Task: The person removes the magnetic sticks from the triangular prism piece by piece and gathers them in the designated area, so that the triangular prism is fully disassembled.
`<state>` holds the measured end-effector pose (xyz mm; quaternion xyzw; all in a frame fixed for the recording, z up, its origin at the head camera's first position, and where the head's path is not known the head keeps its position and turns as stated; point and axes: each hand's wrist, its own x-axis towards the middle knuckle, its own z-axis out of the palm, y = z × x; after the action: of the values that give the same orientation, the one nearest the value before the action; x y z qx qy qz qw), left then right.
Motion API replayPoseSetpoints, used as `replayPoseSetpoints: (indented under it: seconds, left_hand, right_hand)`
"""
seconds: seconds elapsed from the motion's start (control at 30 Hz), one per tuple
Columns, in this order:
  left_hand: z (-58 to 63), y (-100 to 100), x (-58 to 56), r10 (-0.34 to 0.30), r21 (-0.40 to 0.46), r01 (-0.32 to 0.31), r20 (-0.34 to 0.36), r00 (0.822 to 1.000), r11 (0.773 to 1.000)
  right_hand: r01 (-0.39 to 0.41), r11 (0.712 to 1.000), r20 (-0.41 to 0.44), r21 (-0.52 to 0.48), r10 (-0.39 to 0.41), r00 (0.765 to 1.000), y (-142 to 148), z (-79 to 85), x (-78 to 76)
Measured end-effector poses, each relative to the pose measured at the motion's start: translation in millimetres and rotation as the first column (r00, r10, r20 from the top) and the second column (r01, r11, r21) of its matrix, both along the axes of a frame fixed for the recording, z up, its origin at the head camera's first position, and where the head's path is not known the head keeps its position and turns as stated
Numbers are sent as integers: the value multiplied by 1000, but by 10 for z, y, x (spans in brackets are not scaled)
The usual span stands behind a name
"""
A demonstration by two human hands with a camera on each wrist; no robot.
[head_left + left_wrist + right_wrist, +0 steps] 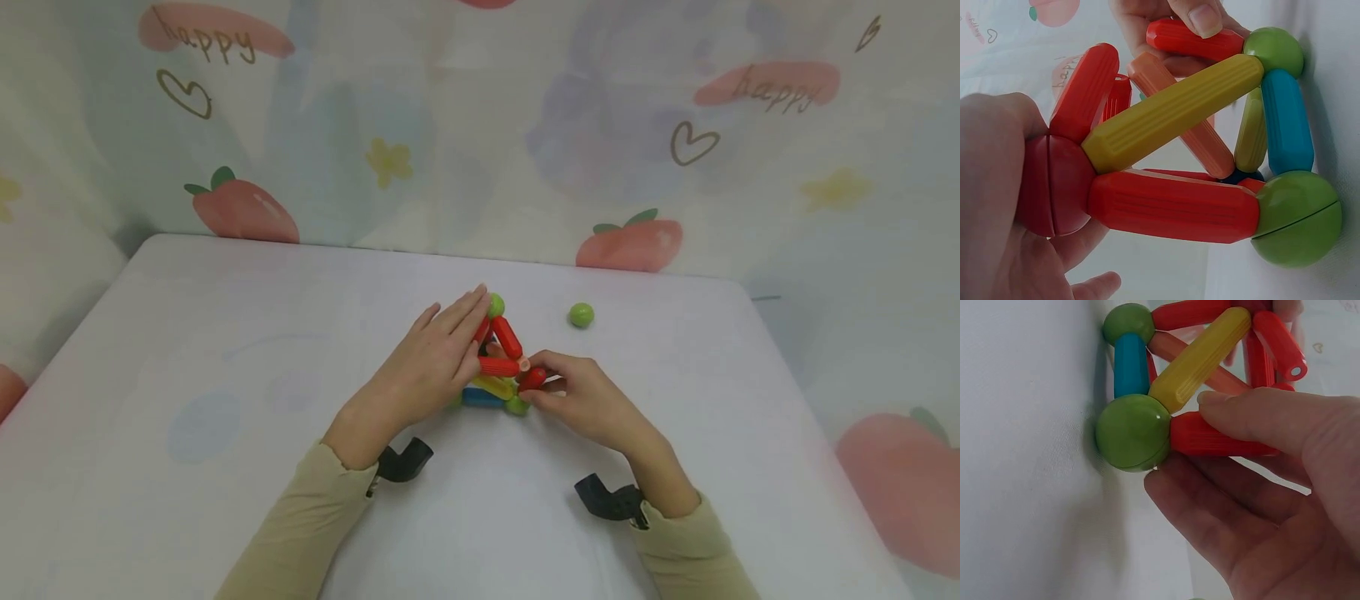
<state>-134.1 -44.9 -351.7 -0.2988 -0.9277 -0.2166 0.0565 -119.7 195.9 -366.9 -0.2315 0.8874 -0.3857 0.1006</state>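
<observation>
Magnetic rods and balls are joined into a frame standing on the table. My left hand [427, 362] reaches over its left side. In the left wrist view that hand holds the red ball [1057, 184], where red rods and the yellow rod [1172, 112] meet. My right hand [588, 396] is at the right corner, pinching a red rod [1216, 434] between thumb and fingers. This rod touches a green ball [1134, 432] low on the frame. A blue rod [1131, 365] runs between two green balls along the base. An orange rod [1185, 119] shows behind the yellow one.
A loose green ball [581, 314] lies on the white table [247, 325], behind and right of the frame. A patterned cloth [480, 125] hangs along the table's far edge. Dark wrist mounts [405, 460] stick out near both sleeves.
</observation>
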Motion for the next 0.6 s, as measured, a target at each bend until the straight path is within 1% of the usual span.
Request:
replayPoseSetpoints:
  seconds: [0.07, 0.3, 0.6]
  left_hand:
    - [0, 6, 0, 4, 3, -4, -3, 1000, 1000]
    - [-9, 4, 6, 3, 6, -3, -7, 1000, 1000]
    - [13, 14, 6, 8, 20, -8, -8, 1000, 1000]
  right_hand:
    - [-1, 1000, -13, 14, 1, 1000, 0, 0, 3]
    - [-5, 999, -15, 33, 5, 1000, -7, 3, 18]
    - [13, 999, -65, 40, -10, 998, -32, 25, 28]
